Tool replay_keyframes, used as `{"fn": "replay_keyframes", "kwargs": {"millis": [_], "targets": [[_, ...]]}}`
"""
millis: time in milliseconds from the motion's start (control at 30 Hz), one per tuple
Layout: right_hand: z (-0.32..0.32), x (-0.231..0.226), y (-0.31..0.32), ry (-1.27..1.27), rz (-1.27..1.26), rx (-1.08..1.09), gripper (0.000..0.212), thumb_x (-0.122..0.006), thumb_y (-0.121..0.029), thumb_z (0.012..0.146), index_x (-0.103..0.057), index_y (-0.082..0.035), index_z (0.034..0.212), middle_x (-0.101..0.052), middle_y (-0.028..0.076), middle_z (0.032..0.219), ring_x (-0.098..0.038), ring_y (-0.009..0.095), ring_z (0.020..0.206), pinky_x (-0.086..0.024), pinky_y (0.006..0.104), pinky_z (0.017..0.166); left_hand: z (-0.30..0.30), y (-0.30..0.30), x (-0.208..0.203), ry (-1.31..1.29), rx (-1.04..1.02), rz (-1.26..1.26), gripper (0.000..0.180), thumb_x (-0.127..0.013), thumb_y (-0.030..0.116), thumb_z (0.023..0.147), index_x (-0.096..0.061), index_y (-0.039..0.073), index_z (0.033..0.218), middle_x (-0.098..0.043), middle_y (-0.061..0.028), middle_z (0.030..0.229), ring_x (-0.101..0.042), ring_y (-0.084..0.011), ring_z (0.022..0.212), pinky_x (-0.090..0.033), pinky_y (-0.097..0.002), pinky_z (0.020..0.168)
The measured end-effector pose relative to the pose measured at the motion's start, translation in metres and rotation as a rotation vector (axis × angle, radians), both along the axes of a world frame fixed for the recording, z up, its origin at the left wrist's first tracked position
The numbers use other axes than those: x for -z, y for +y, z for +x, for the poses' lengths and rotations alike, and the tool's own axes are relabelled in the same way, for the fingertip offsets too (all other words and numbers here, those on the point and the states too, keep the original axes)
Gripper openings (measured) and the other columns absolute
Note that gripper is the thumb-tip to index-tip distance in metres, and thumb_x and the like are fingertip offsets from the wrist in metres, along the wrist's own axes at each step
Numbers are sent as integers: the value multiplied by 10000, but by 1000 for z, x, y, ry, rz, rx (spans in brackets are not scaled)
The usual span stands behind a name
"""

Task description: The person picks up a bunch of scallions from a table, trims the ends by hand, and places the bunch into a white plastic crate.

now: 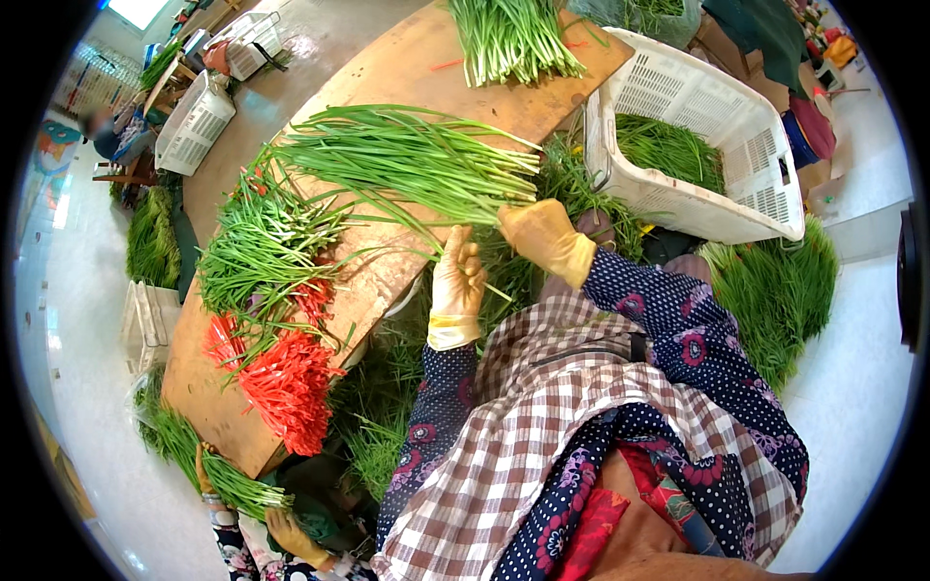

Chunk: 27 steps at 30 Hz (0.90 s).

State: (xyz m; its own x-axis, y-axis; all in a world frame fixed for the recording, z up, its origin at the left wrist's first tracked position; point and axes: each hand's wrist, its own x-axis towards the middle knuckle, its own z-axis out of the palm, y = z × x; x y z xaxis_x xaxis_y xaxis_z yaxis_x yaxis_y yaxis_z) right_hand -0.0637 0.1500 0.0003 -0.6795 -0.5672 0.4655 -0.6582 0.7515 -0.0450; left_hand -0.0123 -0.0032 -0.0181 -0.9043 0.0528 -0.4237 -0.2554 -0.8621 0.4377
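A loose bundle of garlic chives [407, 160] lies across the wooden table, pale stalk ends toward the right. At those ends is my right hand [548, 238], in a yellowish glove, its fingers closed on the nearest stalks. My left hand [456, 283], gloved too, is raised just off the table edge with curled fingers and the thumb up. A thin chive stalk [498, 291] runs through or behind it; its grip looks closed on that stalk. Left of the bundle lies a tangled chive heap [257, 266], with a big bunch of red ties [291, 382] below.
Another chive bunch [513, 44] lies at the far end of the curved wooden table [363, 82]. A white crate [697, 107] with greens stands at the right, and more greens [780, 290] lie on the floor. At lower left, a co-worker's gloved hand [295, 538] is beside chives.
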Motion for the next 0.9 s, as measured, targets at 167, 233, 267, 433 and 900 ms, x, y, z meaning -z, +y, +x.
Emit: {"fn": "replay_keyframes", "kwargs": {"millis": [167,233,267,433,900], "targets": [[32,-29,3,-280,9,-113,233,-562,-304,787,-589,-79,734,-590,76,582,-602,234,530,-468,331,470,-6,12,-6,-61,-82,-100,247,-638,329,807,-567,93,823,-508,28,587,-391,-52,385,-289,-167,308],[30,-42,10,-430,-68,-165,287,-563,-365,786,-612,-83,762,-601,82,624,-611,254,594,-476,344,525,-1,9,-2,15,-51,-139,252,-619,331,819,-590,81,839,-509,31,585,-389,-54,389,-291,-169,314],[26,-45,13,-507,-109,-197,315,-564,-395,786,-624,-85,776,-607,85,646,-616,264,626,-479,350,553,2,8,-3,37,-67,-197,276,-593,340,832,-604,67,866,-508,22,580,-403,-65,398,-299,-176,328],[-6,-53,31,-803,-412,1,404,-547,-452,796,-664,-65,816,-623,115,719,-604,274,678,-468,363,607,3,2,-13,-5,-31,-220,286,-519,310,873,-593,35,904,-550,-13,645,-482,-95,488,-324,-196,364],[4,-44,2,-830,42,-224,485,-477,-493,820,-652,-42,799,-619,165,735,-591,336,716,-455,405,666,-2,0,-3,90,-9,-162,207,-526,278,864,-556,76,895,-565,-19,666,-465,-111,444,-330,-206,353]]}}
